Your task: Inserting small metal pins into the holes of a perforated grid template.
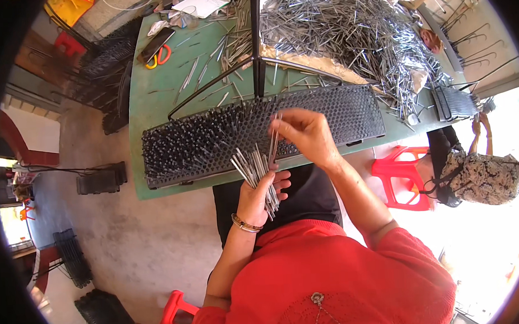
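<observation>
A loose bundle of thin metal rods (251, 167) fans upward out of my left hand (260, 198), whose fingers are closed around it. Just above, my right hand (310, 138) pinches one or more rods (275, 139) between thumb and fingers; how many I cannot tell. Both hands are at the near side of a long black perforated rack (350, 114) lying on a green table (147, 106). Upright rods (183, 143) crowd the rack's left part, while open holes show on its right. A black metal frame (257, 43) rises from the rack.
A large heap of rods (335, 28) covers the table's far right. Orange-handled scissors (161, 55) and a dark phone (156, 45) lie at the far left. Red stools (400, 176) and another person (486, 175) are at the right. Black racks (101, 179) stand on the floor.
</observation>
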### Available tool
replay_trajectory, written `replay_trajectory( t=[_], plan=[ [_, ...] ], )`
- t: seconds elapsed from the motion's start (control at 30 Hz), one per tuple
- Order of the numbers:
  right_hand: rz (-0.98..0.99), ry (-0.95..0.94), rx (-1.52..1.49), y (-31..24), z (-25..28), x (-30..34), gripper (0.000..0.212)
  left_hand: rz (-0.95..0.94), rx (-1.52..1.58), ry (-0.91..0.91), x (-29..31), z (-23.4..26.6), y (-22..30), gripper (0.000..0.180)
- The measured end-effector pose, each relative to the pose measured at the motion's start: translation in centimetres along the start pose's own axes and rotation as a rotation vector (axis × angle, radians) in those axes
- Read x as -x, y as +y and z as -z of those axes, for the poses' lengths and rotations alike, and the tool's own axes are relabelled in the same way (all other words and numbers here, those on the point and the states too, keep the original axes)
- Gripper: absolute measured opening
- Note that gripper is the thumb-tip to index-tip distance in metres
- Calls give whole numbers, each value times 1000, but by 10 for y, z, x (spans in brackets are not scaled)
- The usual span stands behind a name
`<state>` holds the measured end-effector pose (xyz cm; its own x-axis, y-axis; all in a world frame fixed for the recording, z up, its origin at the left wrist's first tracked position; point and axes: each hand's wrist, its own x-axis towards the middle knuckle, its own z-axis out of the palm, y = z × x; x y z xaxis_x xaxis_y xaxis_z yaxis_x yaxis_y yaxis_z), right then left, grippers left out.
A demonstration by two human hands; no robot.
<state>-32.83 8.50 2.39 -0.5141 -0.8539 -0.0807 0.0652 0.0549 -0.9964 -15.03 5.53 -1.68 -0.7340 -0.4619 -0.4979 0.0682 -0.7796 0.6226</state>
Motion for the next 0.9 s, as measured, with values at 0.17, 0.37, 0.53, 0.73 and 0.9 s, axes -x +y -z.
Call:
replay_trajectory(
  t=[0.17,0.37,0.53,0.73,0.9],
  plan=[
    [379,138,355,-22,-7,-28,20,31,-10,-44,-1,3,-6,24],
    [493,137,389,-3,-11,-56,19,47,-12,-33,0,3,-3,25],
    [459,145,370,0,-11,-55,19,41,-33,-23,3,2,0,24],
    [484,164,315,8,-11,-53,20,-5,-60,-4,2,2,1,23],
    [572,175,473,8,-9,-53,19,-13,-125,8,2,0,4,23]
  ],
)
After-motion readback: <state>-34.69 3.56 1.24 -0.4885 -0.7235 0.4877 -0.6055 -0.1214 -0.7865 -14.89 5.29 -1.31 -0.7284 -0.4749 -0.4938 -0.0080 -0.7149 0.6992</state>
